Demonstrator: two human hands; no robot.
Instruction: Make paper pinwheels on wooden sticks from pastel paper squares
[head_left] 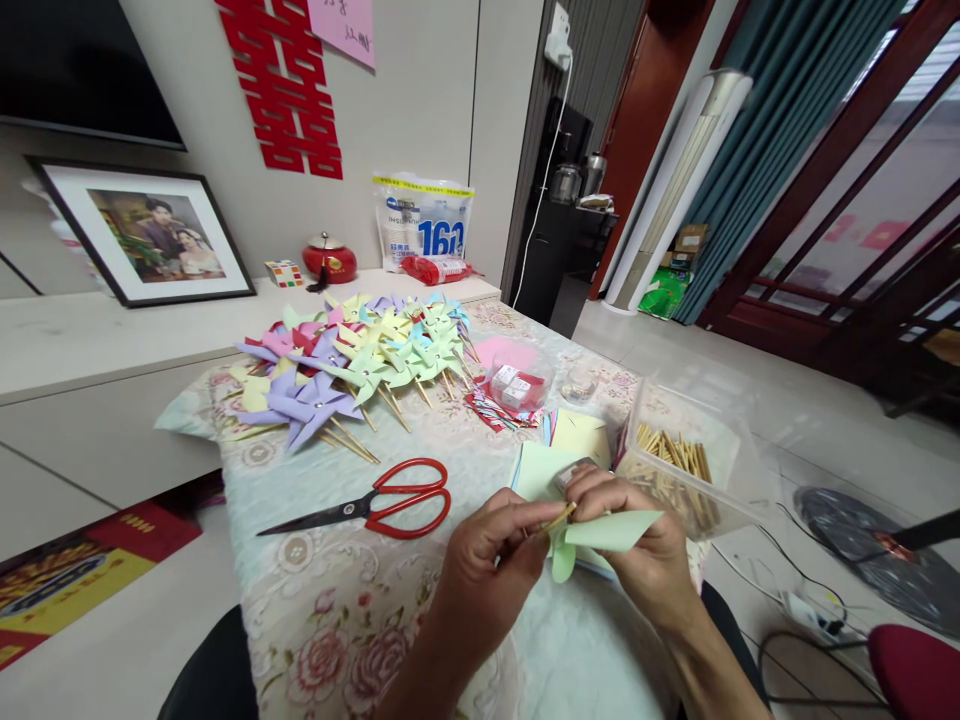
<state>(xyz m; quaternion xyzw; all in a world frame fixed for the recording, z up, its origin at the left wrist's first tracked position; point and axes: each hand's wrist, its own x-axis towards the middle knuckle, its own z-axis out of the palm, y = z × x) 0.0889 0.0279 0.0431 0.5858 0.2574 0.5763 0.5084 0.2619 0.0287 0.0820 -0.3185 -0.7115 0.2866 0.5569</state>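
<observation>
My left hand [491, 560] pinches the end of a short wooden stick [559, 518]. Close against it, my right hand [637, 530] is closed on a pale green paper pinwheel [611, 531] with curled blades. Where stick and paper meet is mostly hidden by my fingers. Beneath the hands lie sheets of pale green paper [536, 468] and a yellow paper square [581, 435]. Scissors with red handles [409, 497] rest to the left of my left hand. Behind them spreads a pile of finished paper pinwheels [386, 345] in several colours, on sticks.
A clear plastic bin [739, 480] of wooden sticks [679, 460] stands at the table's right edge. A round clear container [517, 375] sits on coloured strips [499, 412]. Floral cloth [360, 640] covers the table. A white cabinet [97, 340] adjoins behind, bearing a framed photo [232, 285].
</observation>
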